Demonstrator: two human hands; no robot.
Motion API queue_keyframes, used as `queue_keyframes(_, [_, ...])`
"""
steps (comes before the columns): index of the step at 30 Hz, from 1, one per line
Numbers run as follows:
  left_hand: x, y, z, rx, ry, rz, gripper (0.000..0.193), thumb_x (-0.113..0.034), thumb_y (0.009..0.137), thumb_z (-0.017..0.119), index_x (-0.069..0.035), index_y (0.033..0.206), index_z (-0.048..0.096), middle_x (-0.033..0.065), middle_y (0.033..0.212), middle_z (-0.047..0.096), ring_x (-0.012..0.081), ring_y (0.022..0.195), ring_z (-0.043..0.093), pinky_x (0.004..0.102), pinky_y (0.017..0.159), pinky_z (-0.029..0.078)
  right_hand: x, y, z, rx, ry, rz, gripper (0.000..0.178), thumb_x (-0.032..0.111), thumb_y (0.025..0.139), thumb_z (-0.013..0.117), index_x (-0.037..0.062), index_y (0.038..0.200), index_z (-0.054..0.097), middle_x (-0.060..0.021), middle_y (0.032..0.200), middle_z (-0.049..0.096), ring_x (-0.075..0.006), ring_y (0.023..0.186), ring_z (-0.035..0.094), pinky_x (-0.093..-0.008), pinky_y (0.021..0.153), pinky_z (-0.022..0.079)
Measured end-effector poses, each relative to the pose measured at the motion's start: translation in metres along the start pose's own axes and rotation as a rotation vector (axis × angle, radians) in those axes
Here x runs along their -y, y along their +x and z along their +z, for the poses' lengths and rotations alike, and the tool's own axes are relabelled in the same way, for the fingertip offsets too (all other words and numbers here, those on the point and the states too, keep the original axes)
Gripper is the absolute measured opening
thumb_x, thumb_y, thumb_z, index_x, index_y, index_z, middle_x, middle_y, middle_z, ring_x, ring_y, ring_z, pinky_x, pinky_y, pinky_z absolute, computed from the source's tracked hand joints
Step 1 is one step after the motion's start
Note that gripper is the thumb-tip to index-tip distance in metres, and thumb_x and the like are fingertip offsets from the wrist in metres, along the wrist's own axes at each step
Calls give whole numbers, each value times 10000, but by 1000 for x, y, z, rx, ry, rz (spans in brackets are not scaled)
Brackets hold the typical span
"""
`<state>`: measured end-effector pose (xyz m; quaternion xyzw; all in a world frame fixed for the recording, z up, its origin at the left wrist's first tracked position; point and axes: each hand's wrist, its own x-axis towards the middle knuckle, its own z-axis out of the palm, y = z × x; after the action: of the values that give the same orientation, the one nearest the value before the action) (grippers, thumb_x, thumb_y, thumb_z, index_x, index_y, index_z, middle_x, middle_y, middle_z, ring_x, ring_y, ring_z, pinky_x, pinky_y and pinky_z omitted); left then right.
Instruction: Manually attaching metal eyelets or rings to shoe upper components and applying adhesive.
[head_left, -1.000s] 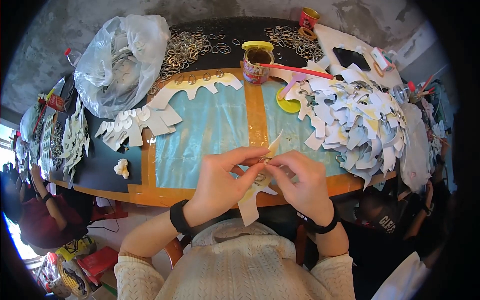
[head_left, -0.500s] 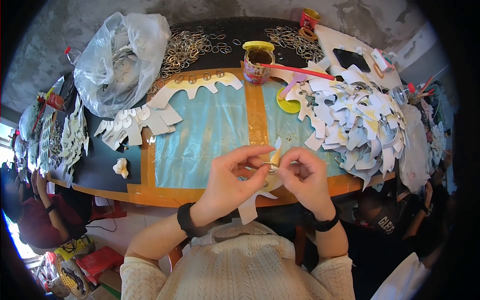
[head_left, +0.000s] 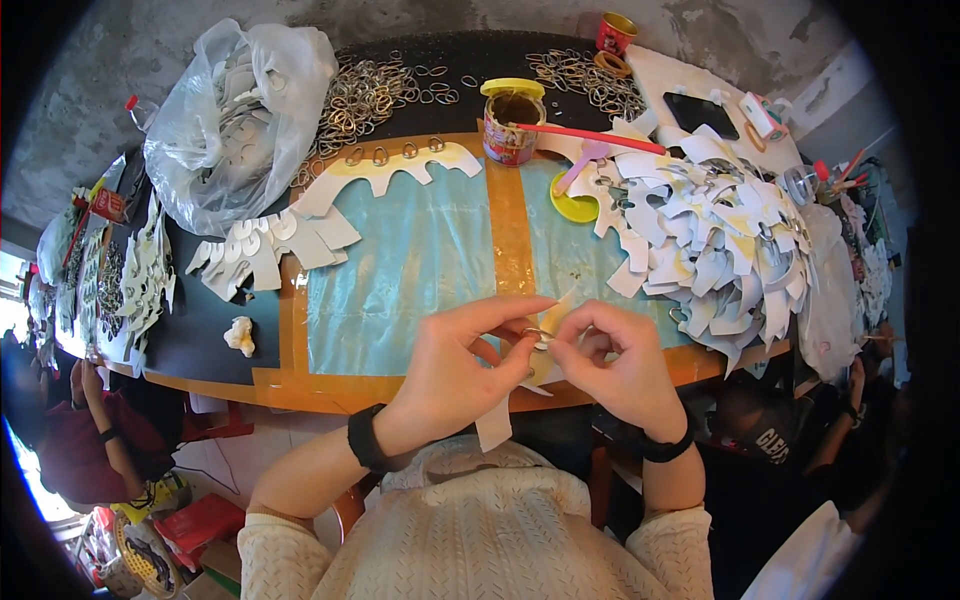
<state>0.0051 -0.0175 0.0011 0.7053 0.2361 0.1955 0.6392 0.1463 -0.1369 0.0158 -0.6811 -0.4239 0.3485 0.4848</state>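
We log a cream knit sweater at 6 o'clock, braided ribs running lengthwise. Left sleeve at 7, right sleeve at 5, same cream. We tag a wide black wristband at 7, second black wristband at 4. Left hand, right hand: both bare.

Ring: shiny metal, pinched at fingertips between left hand and right hand.
Piece: white, yellow-smeared, slanted, middle mostly hidden by hands.
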Motion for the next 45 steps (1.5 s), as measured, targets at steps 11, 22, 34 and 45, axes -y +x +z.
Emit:
queue_keyframes(11, [-4,6,5,6,97,198,383,73,762,565,-60,1113,639,76,858,631,123,785,594,217,598,469,0,5,-1,-197,-610,-548,221,2,665,718,92,789,559,-41,639,520,-199,475,513,-283,425,381])
queue_keyframes(22, [-2,8,12,-49,274,443,436,118,704,555,-70,1084,656,86,816,641,209,714,602,290,633,483,-1,3,-4,-272,-755,-693,227,14,639,714,99,792,570,-23,630,503,-186,458,492,-287,415,369])
queue_keyframes(34, [-11,8,13,-34,363,476,673,114,662,559,-101,1296,501,84,774,607,249,706,589,342,627,493,19,5,-14,-233,-845,-726,235,71,589,735,119,769,591,35,817,582,-169,760,558,-343,687,328])
queue_keyframes(45, [-14,6,12,-27,274,458,662,102,682,570,-103,1307,488,70,791,651,254,692,590,342,606,497,8,4,-15,-200,-542,-587,228,0,628,718,125,724,553,29,773,615,-171,757,573,-333,705,325])
